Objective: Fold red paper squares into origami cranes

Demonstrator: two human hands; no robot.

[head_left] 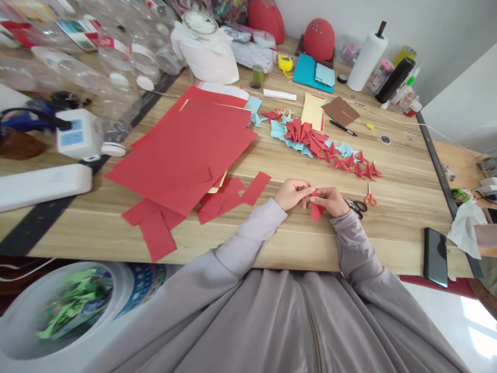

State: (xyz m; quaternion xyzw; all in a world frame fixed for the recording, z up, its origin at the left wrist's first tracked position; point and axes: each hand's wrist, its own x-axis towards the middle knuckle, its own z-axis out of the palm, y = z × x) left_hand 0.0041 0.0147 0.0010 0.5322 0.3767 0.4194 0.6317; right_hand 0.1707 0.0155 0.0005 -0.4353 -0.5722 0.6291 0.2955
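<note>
My left hand and my right hand meet over the wooden table, both pinching a small folded red paper. Its lower part hangs below my fingers. Just beyond my hands lie rows of folded red paper pieces and folded light blue ones. Large red sheets are stacked to the left, with small red rectangles scattered at their near edge. Beside my right hand are black-handled scissors and orange-handled scissors.
Plastic bottles crowd the back left. A phone lies at the right edge, near another person's arm. Along the back stand a white roll and a black bottle. A bin sits below left.
</note>
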